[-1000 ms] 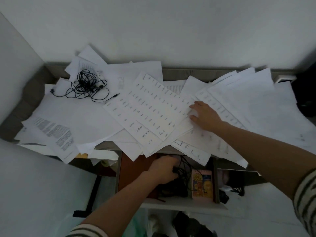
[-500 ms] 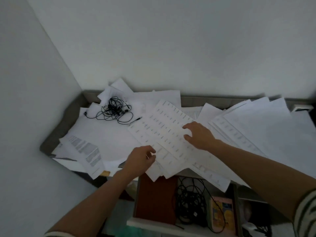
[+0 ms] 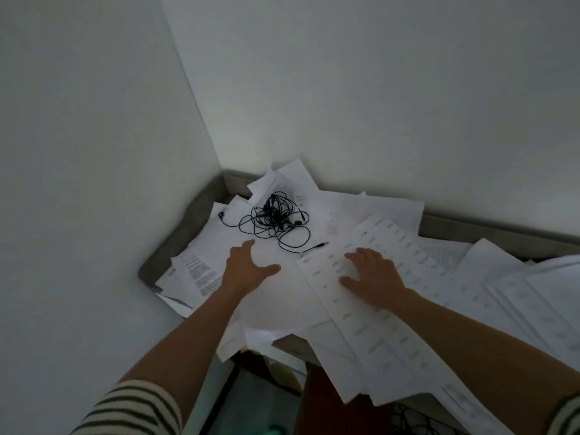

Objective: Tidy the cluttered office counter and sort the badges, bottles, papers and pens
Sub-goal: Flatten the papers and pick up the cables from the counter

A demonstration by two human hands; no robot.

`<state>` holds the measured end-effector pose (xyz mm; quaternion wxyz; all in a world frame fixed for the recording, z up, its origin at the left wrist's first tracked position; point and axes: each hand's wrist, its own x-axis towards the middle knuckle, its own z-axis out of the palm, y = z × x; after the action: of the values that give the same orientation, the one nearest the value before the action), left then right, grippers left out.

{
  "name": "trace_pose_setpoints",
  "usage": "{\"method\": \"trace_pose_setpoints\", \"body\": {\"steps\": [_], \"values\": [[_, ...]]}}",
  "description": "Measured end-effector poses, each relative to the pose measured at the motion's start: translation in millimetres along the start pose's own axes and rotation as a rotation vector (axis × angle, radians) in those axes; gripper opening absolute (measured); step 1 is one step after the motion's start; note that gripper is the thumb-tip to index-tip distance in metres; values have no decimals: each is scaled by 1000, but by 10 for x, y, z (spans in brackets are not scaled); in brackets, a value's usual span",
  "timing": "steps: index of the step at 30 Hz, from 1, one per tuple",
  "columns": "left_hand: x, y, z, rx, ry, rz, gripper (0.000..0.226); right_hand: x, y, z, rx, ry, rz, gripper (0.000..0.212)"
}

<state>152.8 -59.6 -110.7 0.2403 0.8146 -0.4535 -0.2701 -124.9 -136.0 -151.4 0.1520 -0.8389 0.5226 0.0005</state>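
Note:
Loose white papers (image 3: 276, 296) cover the grey counter (image 3: 175, 243) in overlapping heaps. A long sheet printed with rows of small labels (image 3: 389, 246) lies diagonally across the middle. My right hand (image 3: 373, 277) lies flat on that sheet with fingers spread. My left hand (image 3: 248, 271) is spread open over a blank sheet just left of it, thumb pointing right, holding nothing. A page of dense text (image 3: 201, 274) lies left of my left hand. No badges, bottles or pens show.
A tangle of thin black cable (image 3: 273, 218) rests on the papers beyond my left hand, near the corner of the two white walls. Papers overhang the counter's front edge. Below it, a dark open drawer (image 3: 329, 406) shows more cable at the lower right.
The view tilted up and left toward the wall corner. My left hand rose from the drawer to the papers and now spreads open near the cable. My right hand stays on the label sheet.

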Motion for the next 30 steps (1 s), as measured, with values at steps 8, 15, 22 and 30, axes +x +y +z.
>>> {"method": "trace_pose_setpoints", "body": {"steps": [8, 15, 22, 30], "values": [[1305, 128, 128, 232, -52, 47, 140, -15, 114, 364, -21, 156, 10, 77], [1647, 300, 388, 383, 51, 245, 64, -3, 92, 424, -27, 173, 44, 70], [1524, 388, 244, 139, 127, 386, 23, -7, 79, 389, -27, 162, 50, 73], [596, 925, -257, -289, 121, 356, 20, -33, 61, 121, 237, 36, 98, 69]]}}
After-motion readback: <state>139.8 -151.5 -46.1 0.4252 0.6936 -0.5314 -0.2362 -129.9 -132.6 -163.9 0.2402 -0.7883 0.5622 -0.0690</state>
